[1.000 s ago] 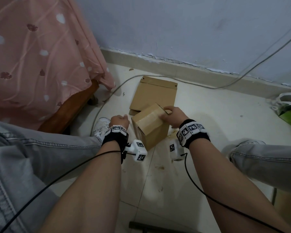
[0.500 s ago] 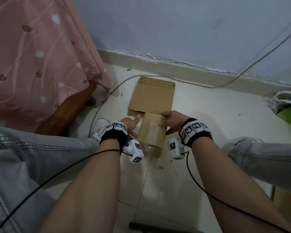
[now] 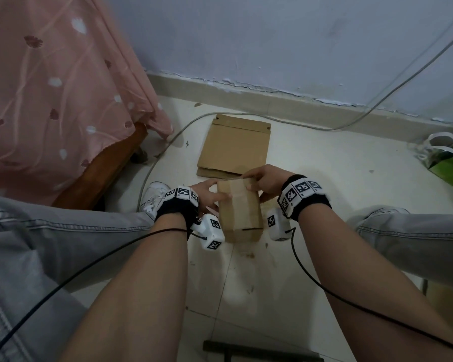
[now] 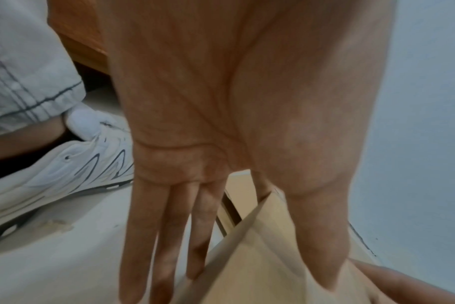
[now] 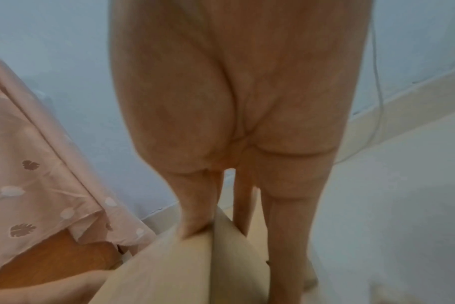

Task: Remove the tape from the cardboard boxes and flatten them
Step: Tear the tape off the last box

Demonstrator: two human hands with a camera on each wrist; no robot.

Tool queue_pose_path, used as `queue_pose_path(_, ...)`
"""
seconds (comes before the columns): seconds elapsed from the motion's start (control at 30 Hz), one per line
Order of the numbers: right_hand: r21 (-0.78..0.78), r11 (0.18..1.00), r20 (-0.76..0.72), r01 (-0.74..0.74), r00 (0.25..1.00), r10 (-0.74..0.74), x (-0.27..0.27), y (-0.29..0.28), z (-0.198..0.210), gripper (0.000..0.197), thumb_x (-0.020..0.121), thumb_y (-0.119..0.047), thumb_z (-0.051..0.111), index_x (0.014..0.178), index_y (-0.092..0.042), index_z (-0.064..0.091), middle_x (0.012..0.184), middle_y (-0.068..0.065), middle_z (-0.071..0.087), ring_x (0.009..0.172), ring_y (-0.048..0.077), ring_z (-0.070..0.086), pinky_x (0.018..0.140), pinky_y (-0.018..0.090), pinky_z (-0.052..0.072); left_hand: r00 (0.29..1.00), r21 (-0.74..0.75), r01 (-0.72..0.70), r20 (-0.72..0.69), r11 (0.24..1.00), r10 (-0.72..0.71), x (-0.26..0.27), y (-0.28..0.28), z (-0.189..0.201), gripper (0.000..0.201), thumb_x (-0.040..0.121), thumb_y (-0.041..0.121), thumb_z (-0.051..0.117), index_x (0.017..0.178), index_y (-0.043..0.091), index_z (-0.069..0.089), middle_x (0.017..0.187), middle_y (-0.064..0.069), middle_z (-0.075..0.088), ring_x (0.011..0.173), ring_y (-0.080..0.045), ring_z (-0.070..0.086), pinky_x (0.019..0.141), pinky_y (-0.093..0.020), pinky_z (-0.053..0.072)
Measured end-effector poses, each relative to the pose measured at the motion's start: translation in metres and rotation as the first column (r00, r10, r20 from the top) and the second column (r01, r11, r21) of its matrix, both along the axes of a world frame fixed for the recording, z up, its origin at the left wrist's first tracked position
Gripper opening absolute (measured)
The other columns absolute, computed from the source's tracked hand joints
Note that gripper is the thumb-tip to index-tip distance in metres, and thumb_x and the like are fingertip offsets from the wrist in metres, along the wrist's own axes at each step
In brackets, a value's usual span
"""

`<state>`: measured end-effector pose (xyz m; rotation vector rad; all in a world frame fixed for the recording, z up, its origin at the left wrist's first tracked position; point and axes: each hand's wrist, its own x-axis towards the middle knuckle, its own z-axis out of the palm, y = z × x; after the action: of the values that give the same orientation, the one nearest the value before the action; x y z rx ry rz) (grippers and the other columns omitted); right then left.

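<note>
Both my hands clamp the cardboard box (image 3: pixel 239 207) between them: left hand (image 3: pixel 207 195) with thumb on top, right hand (image 3: pixel 266 182) gripping its far end. Its long axis runs toward me; taped seam faces up, equally near both hands.

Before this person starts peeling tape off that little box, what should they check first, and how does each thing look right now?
1. Box steadied from both sides: ok. The left hand and right hand both hold the small cardboard box.
2. Tape within sight: ok. A paler tape strip runs along the box's top face.
3. Loose tape end to pinch: cannot tell. None shows from the head or either wrist view.
4. A fingertip placed at the tape: ok. The right thumb rests on the top face near the far edge.
5. Room to lay it flat afterwards: ok. The flattened cardboard lies just beyond on the floor.
</note>
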<state>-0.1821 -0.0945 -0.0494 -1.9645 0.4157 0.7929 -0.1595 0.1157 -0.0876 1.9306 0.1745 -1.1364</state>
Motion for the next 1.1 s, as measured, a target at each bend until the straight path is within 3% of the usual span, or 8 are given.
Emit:
queue_pose_path(0.13,-0.092,0.992,-0.015,0.087,0.996,-0.089,-0.007,0.008,-0.009,0.055,0.097,-0.049,0.048,0.139,-0.013,0.049,0.127,0.008,0.056,0.115,0.034,0.061,0.096,0.048,0.052,0.991,-0.071,-0.122,0.052,0.99,0.126,-0.009,-0.002,0.013,0.058,0.09,0.033,0.07,0.139,0.038,0.039,0.116,-0.015,0.065,0.1,-0.036,0.069,0.08,-0.058,0.057)
queue_pose_path(0.33,-0.121,0.993,-0.175,-0.008,0.985,-0.014,-0.01,0.012,0.004,0.089,0.088,-0.078,0.025,0.141,-0.009,0.044,0.119,0.02,0.064,0.099,0.037,0.068,0.097,0.049,0.051,0.982,-0.123,-0.183,0.01,0.975,0.186,-0.007,-0.004,0.022,0.059,0.092,0.045,0.063,0.143,0.031,0.036,0.114,-0.009,0.063,0.101,-0.037,0.069,0.086,-0.061,0.054)
queue_pose_path(0.53,-0.085,0.992,-0.07,-0.091,0.994,0.085,0.003,-0.001,0.042,0.079,0.085,-0.077,0.038,0.137,-0.02,0.053,0.099,0.006,0.067,0.094,0.029,0.07,0.092,0.046,0.055,0.984,-0.291,-0.154,-0.133,0.944,0.12,0.01,0.004,0.042,0.071,0.089,0.061,0.056,0.148,0.028,0.035,0.146,-0.004,0.042,0.117,-0.035,0.06,0.095,-0.056,0.052)
queue_pose_path(0.73,0.091,0.989,-0.061,-0.118,0.99,0.124,0.012,-0.008,0.05,0.087,0.075,-0.074,0.061,0.143,-0.022,0.042,0.134,0.009,0.056,0.097,0.029,0.071,0.081,0.046,0.06,0.961,-0.352,-0.274,-0.126,0.895,0.245,0.019,0.023,0.033,0.104,0.053,0.068,0.083,0.137,0.014,0.053,0.121,-0.007,0.067,0.096,-0.019,0.069,0.097,-0.03,0.052)
queue_pose_path(0.83,0.111,0.984,-0.055,-0.14,0.988,0.147,0.014,-0.002,0.044,0.098,0.076,-0.055,0.073,0.154,-0.037,0.016,0.153,0.005,0.031,0.112,0.03,0.063,0.08,0.045,0.06,0.95,-0.387,-0.307,-0.068,0.869,0.305,0.021,0.022,0.033,0.067,0.08,0.038,0.078,0.131,0.001,0.057,0.108,-0.003,0.071,0.096,-0.003,0.064,0.094,-0.018,0.048)
queue_pose_path(0.9,-0.018,0.976,-0.016,-0.219,0.976,0.219,0.018,0.006,0.041,0.108,0.07,-0.052,0.08,0.154,-0.04,0.013,0.159,0.003,0.021,0.125,0.031,0.053,0.084,0.045,0.059,0.962,-0.376,-0.257,-0.01,0.89,0.273,0.02,0.018,0.037,0.049,0.092,0.025,0.066,0.13,-0.003,0.056,0.11,-0.003,0.066,0.107,-0.009,0.06,0.1,-0.018,0.044)
queue_pose_path(1.0,-0.168,0.964,0.054,-0.205,0.975,0.216,0.02,0.015,0.039,0.104,0.064,-0.058,0.083,0.15,-0.038,0.029,0.151,0.002,0.038,0.122,0.03,0.056,0.09,0.048,0.056,0.979,-0.301,-0.172,0.053,0.938,0.197,0.02,0.016,0.043,0.057,0.086,0.045,0.068,0.125,0.004,0.063,0.095,0.003,0.074,0.083,-0.002,0.071,0.084,-0.015,0.054)
queue_pose_path(1.1,-0.12,0.992,0.079,-0.049,0.995,0.059,0.015,0.012,0.035,0.073,0.074,-0.063,0.073,0.135,-0.028,0.055,0.112,0.004,0.068,0.083,0.027,0.074,0.07,0.043,0.062,0.994,-0.24,-0.082,0.055,0.967,0.097,0.016,0.018,0.038,0.064,0.078,0.06,0.068,0.12,0.012,0.066,0.089,-0.002,0.071,0.066,-0.009,0.065,0.082,-0.029,0.057)
